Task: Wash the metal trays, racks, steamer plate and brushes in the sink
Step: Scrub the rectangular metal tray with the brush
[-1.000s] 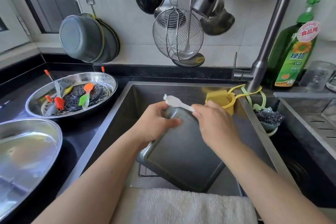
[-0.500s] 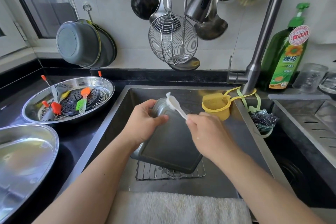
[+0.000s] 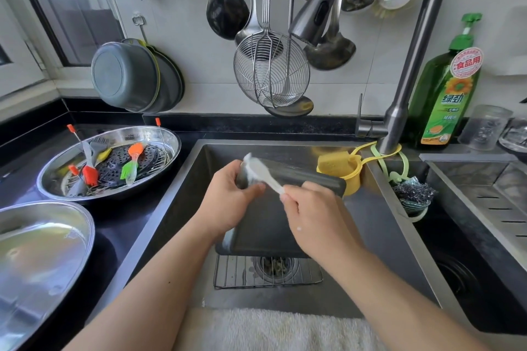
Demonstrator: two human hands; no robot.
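Over the sink [image 3: 182, 196] I hold a dark rectangular metal tray [image 3: 265, 225] tilted up on edge. My left hand [image 3: 228, 202] grips its upper left corner. My right hand [image 3: 310, 216] pinches the handle of a white brush [image 3: 262, 171], whose blurred head lies against the tray's top edge. A wire rack [image 3: 268, 272] lies flat on the sink floor beneath the tray. On the left counter a round metal tray [image 3: 168, 137] holds the perforated steamer plate [image 3: 119, 162], a rack and several coloured silicone brushes [image 3: 129, 165].
A second round metal tray [image 3: 42, 245] sits at the near left. The tap [image 3: 405, 71] arches over the sink, its spray head [image 3: 316, 11] above my hands. A yellow sponge holder [image 3: 339, 168] and scourer [image 3: 413, 194] hang at the right rim beside the dish soap [image 3: 445, 94]. A towel [image 3: 279, 330] covers the front edge.
The tray has been lifted and tipped more upright, uncovering the wire rack and drain. The brush has swung from the tray's corner to its top edge, and my right hand has moved left.
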